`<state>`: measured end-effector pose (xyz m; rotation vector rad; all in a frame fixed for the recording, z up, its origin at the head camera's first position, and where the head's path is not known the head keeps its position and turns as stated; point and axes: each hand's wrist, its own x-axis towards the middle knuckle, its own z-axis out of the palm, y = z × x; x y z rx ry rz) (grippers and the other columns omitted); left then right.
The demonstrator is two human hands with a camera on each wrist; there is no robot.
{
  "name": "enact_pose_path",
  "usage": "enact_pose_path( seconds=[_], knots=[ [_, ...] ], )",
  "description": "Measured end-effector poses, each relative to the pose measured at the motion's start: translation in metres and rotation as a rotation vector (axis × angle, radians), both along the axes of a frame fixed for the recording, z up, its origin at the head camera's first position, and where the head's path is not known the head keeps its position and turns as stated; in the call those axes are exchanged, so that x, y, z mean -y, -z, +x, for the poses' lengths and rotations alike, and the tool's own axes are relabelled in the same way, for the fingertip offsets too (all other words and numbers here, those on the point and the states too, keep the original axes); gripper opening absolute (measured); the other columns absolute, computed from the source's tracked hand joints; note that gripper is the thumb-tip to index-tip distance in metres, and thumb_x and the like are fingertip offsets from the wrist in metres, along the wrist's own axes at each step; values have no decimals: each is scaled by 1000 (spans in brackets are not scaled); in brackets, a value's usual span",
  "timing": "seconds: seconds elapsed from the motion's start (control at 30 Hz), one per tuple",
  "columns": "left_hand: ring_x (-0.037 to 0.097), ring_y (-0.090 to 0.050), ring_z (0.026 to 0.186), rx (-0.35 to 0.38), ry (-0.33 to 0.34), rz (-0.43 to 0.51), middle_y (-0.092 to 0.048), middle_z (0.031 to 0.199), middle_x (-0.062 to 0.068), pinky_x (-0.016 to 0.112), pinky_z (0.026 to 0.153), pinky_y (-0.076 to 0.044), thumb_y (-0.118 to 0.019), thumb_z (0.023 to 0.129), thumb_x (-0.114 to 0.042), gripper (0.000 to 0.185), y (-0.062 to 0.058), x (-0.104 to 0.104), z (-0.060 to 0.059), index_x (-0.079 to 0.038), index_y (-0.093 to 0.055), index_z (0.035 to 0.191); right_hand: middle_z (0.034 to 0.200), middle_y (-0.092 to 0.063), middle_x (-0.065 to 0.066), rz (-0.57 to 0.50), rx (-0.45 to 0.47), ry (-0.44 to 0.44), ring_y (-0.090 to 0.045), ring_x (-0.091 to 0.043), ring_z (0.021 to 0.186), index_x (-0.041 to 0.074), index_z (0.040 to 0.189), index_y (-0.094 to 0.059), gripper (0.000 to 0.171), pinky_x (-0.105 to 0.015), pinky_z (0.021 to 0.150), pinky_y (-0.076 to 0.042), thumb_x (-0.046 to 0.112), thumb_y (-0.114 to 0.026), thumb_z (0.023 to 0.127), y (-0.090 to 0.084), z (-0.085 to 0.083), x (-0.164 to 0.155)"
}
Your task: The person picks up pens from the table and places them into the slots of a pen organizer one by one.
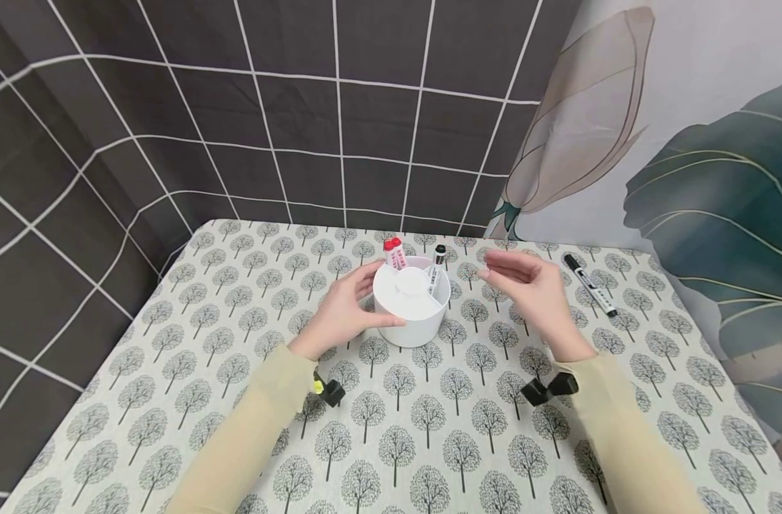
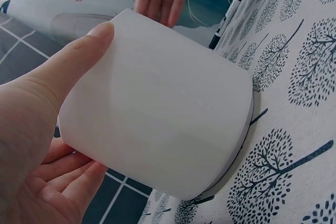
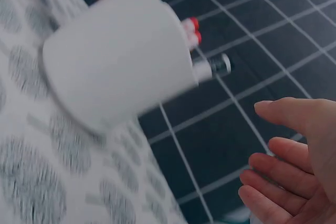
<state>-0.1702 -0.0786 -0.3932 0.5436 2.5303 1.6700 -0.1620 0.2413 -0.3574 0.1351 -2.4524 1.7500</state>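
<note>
A round white pen holder [image 1: 408,330] with divided compartments stands upright on the tablecloth. Two red-capped markers [image 1: 394,253] lean in its back left compartment, and a black-capped marker [image 1: 437,270] in the right one. My left hand [image 1: 342,308] grips the holder from the left, thumb along the near rim and fingers round the far side. In the left wrist view the thumb [image 2: 79,56] lies against the holder's smooth wall. To the right of the holder, apart from it, my right hand [image 1: 530,291] is held with extended fingers and nothing in it.
Another black-capped marker [image 1: 590,285] lies on the tablecloth [image 1: 429,428], to the right of my right hand. Behind the table hangs a dark gridded curtain [image 1: 301,107], with a floral curtain [image 1: 705,178] at the right.
</note>
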Motion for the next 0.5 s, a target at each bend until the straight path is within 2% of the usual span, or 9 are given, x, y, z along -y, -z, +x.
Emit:
enact_pose_path(
  seconds=[0.3, 0.4, 0.5],
  knots=[
    [22, -52, 133, 1, 4, 4, -48, 152, 3, 30, 110, -44, -98, 65, -32, 108, -1, 0, 1, -10, -42, 155, 134, -65, -11, 108, 97, 151, -66, -1, 104, 9, 139, -62, 62, -13, 88, -52, 38, -82, 88, 20, 13, -64],
    [22, -52, 133, -6, 6, 7, -48, 152, 3, 30, 110, -44, -98, 65, -32, 107, 0, 0, 1, -10, -42, 154, 132, -67, -3, 113, 108, 220, -64, 3, 102, 9, 141, -61, 62, -9, 85, -51, 35, -82, 88, 24, 19, -90],
    [22, -52, 133, -10, 6, 6, -49, 151, 3, 29, 109, -44, -98, 66, -33, 107, 0, -1, 0, -9, -42, 154, 121, -70, 12, 99, 112, 286, -62, 7, 101, 11, 141, -61, 60, -5, 81, -50, 30, -83, 88, 26, 24, -114]
  ],
)
